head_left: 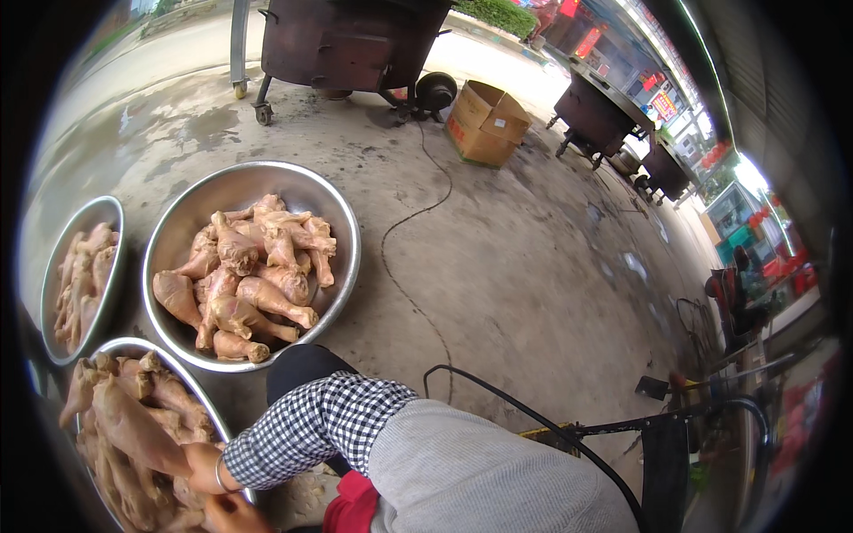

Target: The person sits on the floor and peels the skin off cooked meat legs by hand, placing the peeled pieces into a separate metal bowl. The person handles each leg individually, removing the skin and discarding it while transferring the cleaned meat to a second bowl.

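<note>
My right hand [205,466], with a bracelet at the wrist and a black-and-white checked sleeve [293,433], grips the narrow end of a large raw poultry drumstick [133,423]. That drumstick is held over a metal basin [193,383] heaped with similar raw drumsticks [123,480] at the lower left. Just below my right wrist, my left hand [236,514] is partly cut off by the bottom edge and blurred; whether it holds anything is unclear. Beyond my dark-clad knee [310,366] a wide metal basin [343,266] contains a pile of drumsticks [246,273].
Another metal basin [116,266] of poultry pieces stands at far left. A cable [416,213] crosses the concrete floor from a wheeled dark metal stove [326,46] with a blower [436,91]. Nearby sits an open cardboard box [486,126]. A black metal tube frame [626,423] lies at right.
</note>
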Available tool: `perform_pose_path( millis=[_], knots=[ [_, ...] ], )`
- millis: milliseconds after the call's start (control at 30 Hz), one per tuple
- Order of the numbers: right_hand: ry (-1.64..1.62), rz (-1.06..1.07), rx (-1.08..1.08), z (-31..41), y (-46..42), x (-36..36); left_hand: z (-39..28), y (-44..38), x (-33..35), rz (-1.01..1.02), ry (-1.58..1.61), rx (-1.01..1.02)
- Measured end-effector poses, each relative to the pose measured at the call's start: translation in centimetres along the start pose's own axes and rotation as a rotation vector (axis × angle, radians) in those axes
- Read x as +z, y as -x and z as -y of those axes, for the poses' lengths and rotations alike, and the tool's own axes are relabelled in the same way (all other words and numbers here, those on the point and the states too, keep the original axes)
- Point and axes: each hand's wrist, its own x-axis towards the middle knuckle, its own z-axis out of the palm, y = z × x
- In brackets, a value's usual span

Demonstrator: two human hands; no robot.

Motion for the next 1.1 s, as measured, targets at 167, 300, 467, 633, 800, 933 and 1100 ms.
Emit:
perform_pose_path(
  millis=[167,300,467,633,800,933,1100],
  knots=[
    [-0.003,-0.024,0.004,0.3,0.4,-0.3,0.4,0.4,0.5,0.020,0.094,-0.069],
    [-0.040,-0.017,0.048,-0.5,0.0,-0.3,-0.2,0.4,0.8,-0.008,0.098,-0.096],
    [0.019,-0.036,-0.077,-0.9,-0.7,-0.4,2.7,0.8,3.4,0.006,0.510,-0.340],
    [-0.190,0.134,0.027,1.2,-0.5,-1.1,2.9,0.3,1.2,0.029,0.900,-0.614],
    [-0.249,0.182,0.156,1.4,0.5,0.3,4.1,1.9,-0.2,-0.045,1.102,-0.605],
    [-0.246,0.216,0.199,1.6,0.5,-0.6,3.1,1.4,-1.0,0.019,0.899,-0.456],
    [-0.185,0.222,0.224,1.4,0.0,-1.2,2.4,0.2,-1.5,0.105,0.632,-0.236]
  ],
)
